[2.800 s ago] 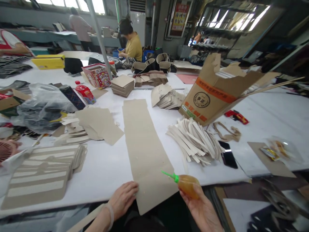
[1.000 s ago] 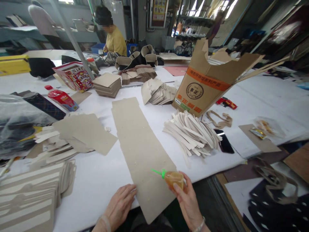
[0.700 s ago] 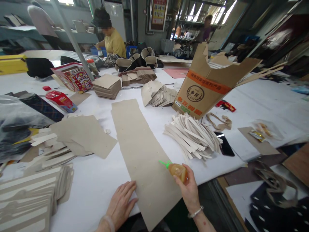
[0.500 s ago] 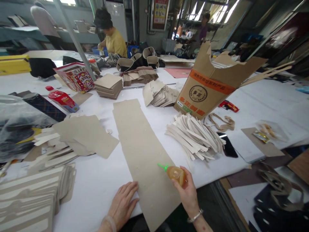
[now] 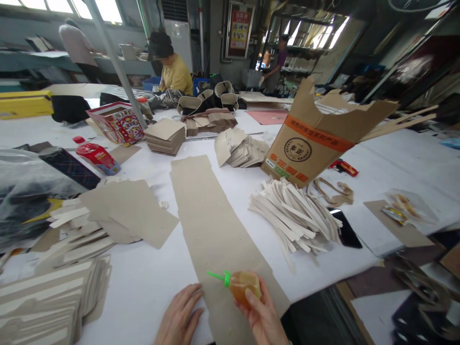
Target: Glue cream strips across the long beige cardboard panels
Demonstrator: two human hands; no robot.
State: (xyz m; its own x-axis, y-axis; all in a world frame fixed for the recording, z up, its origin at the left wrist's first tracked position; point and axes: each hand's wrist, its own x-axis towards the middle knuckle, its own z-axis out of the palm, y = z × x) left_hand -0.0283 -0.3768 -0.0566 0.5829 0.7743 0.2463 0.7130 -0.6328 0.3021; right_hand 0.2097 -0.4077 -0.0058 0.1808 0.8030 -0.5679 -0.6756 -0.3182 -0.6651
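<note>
Workshop bench scene: a long white worktop [image 5: 151, 282] crowded with cut card, other people at work at the far end, well beyond the hands.

Left hand [image 5: 178, 320]: open, palm down, fingers spread flat on the worktop, fingertips touching the near left edge of the strip [image 5: 212, 225]. It appears to be pinning the strip in place.

Right hand [image 5: 261, 316]: closed around an amber bottle [image 5: 244, 286], held tilted with its green nozzle [image 5: 216, 276] pointing left over the strip's near end. Nozzle tip sits just above the card; whether it touches cannot be told.

Strip: long grey card, lying flat, running straight away from the hands toward the middle of the worktop. Near end lies between the two hands, partly over the worktop edge.

Around: left of the left hand, loose card pieces [image 5: 125, 211] and a stack of slotted card [image 5: 46, 302]. Right of the right hand and further out, a heap of pale slats [image 5: 294, 215], a phone [image 5: 347, 230] just beside it, and a tilted carton [image 5: 316, 139] beyond.

Judgement: the step in hand looks like applying adhesive to the strip's near end. The next move likely calls for a steady squeeze while the nozzle travels along the card, with the left hand keeping the strip from sliding.
</note>
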